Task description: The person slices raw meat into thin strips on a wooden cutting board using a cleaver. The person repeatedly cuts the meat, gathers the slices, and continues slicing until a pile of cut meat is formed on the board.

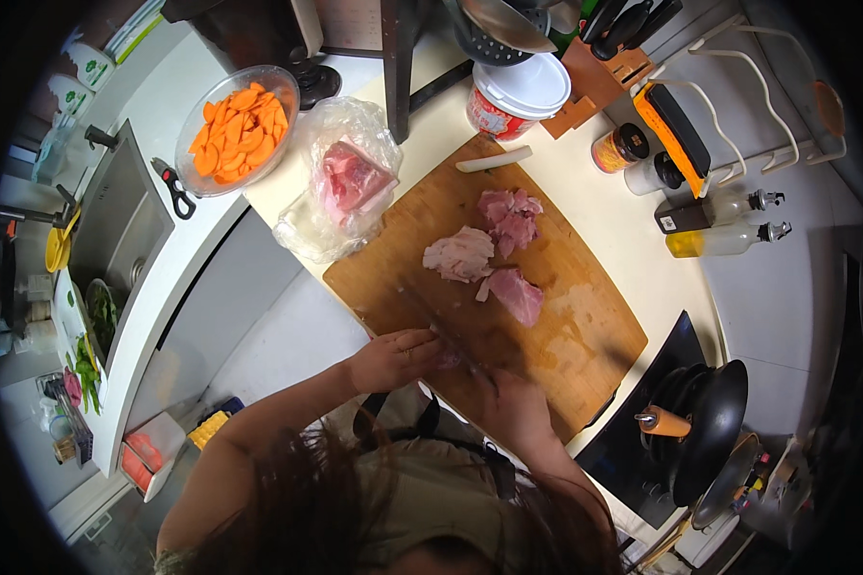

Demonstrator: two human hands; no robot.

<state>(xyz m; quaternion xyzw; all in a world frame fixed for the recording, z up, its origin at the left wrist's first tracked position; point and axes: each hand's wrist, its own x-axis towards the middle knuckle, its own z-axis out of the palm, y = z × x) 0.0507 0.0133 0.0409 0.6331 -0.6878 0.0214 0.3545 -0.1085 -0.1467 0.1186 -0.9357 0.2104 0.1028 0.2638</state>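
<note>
My right hand (pixel 510 402) is closed round the handle of a kitchen knife (pixel 439 323), whose blade points up and left over the near edge of a wooden cutting board (pixel 582 330). Beside the blade, the fingers of my left hand (pixel 395 356) press on a piece of raw meat (pixel 448 357), mostly hidden under them. Farther up the board lie a pile of pale, fatty slices (pixel 460 255), a pile of pinker meat slices (pixel 512 215) and a flat pink piece (pixel 518 295). A white stalk (pixel 494 159) rests at the board's far end.
Left of the board, a larger raw meat piece (pixel 352 180) lies on a plastic bag, near a bowl of sliced carrots (pixel 237 133) and scissors (pixel 175 188). Behind stand a lidded tub (pixel 521 93) and a knife block (pixel 597 79). Pans (pixel 712 431) stand at right; a sink (pixel 126 215) is at left.
</note>
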